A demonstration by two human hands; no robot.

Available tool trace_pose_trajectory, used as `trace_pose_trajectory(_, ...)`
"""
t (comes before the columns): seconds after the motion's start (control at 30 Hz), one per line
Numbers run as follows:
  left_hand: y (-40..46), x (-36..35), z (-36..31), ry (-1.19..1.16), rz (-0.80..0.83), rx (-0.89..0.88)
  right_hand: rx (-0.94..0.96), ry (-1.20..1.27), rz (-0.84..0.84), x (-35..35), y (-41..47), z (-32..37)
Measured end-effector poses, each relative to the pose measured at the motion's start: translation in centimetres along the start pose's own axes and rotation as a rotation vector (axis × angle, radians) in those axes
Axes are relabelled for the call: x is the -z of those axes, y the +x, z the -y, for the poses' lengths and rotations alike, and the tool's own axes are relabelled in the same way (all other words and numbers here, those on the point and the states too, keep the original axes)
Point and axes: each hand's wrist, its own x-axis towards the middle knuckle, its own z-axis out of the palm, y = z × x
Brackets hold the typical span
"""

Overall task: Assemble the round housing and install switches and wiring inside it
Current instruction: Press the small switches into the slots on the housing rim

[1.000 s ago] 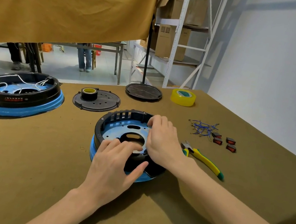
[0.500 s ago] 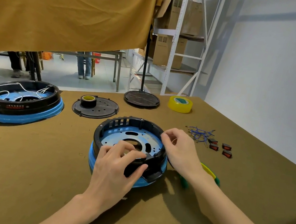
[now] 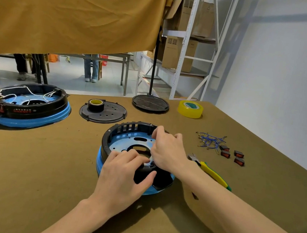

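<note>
Since half a second ago the right hand (image 3: 169, 151) has shifted from the housing's right rim toward its far rim, where its fingers now curl over the black ring's top edge with the thumb and forefinger drawn together; whether they pinch anything small cannot be told. Meanwhile the left hand (image 3: 125, 174) has kept its place on the near rim, fingers bent over the top of the black ring and thumb pressed against the outer wall, so it grips the round housing (image 3: 124, 142), a black ring seated on a blue base with a pale blue perforated plate inside. It sits near the middle of the desk (image 3: 18, 175). Just right of it lie yellow-handled cutters (image 3: 210, 170), partly hidden by the right forearm. Farther right are four red rocker switches (image 3: 232, 155) and, touching them, a bundle of blue wires (image 3: 209, 141). At the left edge sits a finished housing (image 3: 27, 104) with white wiring and switches fitted. Toward the far edge lie a black cover disc (image 3: 106, 114) carrying a roll of black tape (image 3: 96, 104), a round stand base (image 3: 150, 103) and a roll of yellow tape (image 3: 190, 109).
</note>
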Motion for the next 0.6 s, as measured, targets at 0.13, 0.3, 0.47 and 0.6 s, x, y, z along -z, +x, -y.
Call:
trace_pose_trajectory(0.13,0.1,0.1,-0.4,0.022,-0.006,0.039,0.046,0.376,0.271,2.0,-0.4,-1.8)
trace_pose_trajectory(0.3,0.4,-0.1,-0.9,0.055,-0.003,0.071,0.11,0.56,0.365,3.2,-1.9,-4.2)
trace_pose_trajectory(0.47,0.5,0.1,-0.8,0.023,0.007,0.086,0.139,0.565,0.407,3.6,-2.7,-5.0)
trace_pose_trajectory(0.6,0.7,0.9,0.2,-0.001,0.053,0.036,0.206,0.563,0.456,3.9,-3.0,-5.1)
